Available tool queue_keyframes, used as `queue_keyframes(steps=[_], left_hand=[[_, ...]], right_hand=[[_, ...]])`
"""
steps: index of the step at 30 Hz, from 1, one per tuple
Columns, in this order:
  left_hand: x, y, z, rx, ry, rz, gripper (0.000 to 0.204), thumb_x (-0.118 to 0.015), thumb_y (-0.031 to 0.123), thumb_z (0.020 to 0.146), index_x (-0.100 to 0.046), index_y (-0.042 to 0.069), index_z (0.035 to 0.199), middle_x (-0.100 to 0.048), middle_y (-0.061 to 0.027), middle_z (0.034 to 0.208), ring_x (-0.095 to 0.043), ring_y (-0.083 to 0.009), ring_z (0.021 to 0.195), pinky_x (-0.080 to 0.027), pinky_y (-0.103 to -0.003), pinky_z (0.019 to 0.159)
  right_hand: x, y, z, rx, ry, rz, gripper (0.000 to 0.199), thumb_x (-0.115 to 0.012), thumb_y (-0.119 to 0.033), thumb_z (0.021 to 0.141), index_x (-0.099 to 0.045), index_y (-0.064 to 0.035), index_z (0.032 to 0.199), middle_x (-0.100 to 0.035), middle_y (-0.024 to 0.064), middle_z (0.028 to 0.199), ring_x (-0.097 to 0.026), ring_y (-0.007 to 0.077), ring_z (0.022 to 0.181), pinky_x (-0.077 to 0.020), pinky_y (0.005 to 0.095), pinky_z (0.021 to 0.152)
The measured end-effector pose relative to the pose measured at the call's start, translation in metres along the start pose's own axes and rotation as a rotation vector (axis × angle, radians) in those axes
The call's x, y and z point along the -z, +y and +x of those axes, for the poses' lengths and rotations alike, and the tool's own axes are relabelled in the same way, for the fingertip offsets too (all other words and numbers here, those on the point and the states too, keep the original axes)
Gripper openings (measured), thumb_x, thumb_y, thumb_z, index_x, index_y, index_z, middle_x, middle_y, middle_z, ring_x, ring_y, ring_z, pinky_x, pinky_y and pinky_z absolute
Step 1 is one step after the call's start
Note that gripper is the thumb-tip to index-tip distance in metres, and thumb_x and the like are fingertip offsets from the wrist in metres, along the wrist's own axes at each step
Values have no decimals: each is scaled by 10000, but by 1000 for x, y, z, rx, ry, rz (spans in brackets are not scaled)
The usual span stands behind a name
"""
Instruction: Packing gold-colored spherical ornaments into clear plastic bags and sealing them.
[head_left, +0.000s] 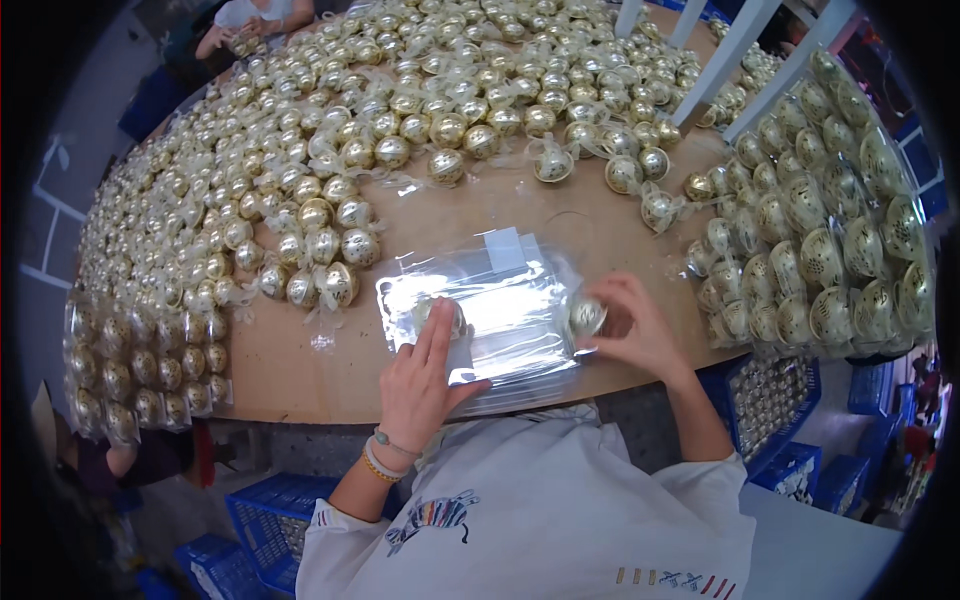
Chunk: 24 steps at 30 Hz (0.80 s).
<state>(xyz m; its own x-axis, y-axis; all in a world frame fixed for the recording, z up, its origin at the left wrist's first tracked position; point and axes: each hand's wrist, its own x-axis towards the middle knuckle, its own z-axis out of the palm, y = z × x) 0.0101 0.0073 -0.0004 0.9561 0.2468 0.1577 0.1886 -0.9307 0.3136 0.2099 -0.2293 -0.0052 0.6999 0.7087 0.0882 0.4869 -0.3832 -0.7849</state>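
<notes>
In front of me lies a stack of clear plastic bags [515, 318], shiny with glare. My left hand [418, 370] rests on its left part, fingers stretched and thumb spread. Under those fingertips is a gold ball ornament [456, 322], partly hidden; whether it sits inside a bag I cannot tell. At the stack's right edge my right hand [645, 330] grips another gold ball ornament [586, 318] between thumb and fingers. Plastic film shows around that ball.
Loose gold balls with pale ribbons [390, 150] cover the far and left parts of the brown table [300, 375]. Bagged balls stand in rows at left [145, 370] and right [830, 250]. Blue crates [275, 520] sit below. Another person [255, 20] works at the far side.
</notes>
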Motion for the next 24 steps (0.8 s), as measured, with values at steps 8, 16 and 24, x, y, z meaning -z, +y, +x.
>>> queue_keyframes(steps=[8,16,24], left_hand=[[14,4,-4,-17,-69,-36,1046,-834,352,604,-296,158,1480,-430,-88,1441,-591,-268,838,-518,-362,740],[7,5,-21,65,5,30,936,-821,339,616,-389,270,1443,-342,-78,1503,-608,-256,860,-533,-357,721],[-5,-14,-7,-90,30,-77,876,-789,426,667,-423,169,1420,-298,-143,1516,-260,-490,1352,-316,-519,1084]], right_hand=[[-56,-7,49,-440,-898,926,498,-734,-199,837,-534,2,1246,-575,90,1171,-605,140,974,-519,262,798],[-103,-51,61,-271,-766,629,433,-728,-331,823,-653,30,1049,-645,93,960,-617,131,826,-496,267,712],[-63,-60,83,46,-1086,357,275,-682,-282,855,-728,-27,947,-679,40,806,-578,126,690,-473,289,664]])
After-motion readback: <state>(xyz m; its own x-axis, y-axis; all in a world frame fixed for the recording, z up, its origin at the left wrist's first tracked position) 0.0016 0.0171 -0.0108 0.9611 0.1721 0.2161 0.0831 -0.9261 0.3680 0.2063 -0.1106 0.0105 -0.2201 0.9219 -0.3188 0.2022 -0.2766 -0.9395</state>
